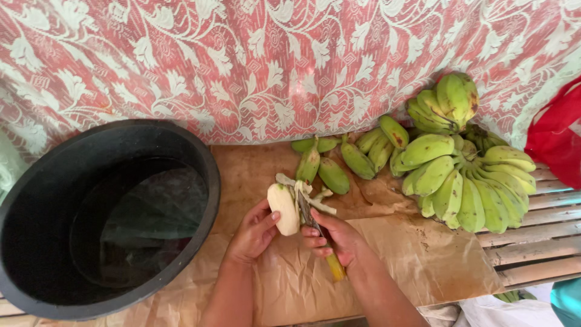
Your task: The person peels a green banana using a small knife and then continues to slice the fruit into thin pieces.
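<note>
My left hand [254,233] holds a partly peeled banana [283,209], its pale flesh bare and strips of green peel [315,200] hanging off to the right. A knife with a yellow handle [334,266] is in my right hand [336,239], and its blade lies against the peel. Both hands work over a sheet of brown paper [423,260]. Loose green bananas [333,174] lie just beyond the hands.
A large black tub [36,200] with a little water stands at the left. Big bunches of green bananas [466,181] lie at the right on a slatted bench [544,242]. A red bag [560,136] sits at the far right. A red and white floral cloth [242,60] hangs behind.
</note>
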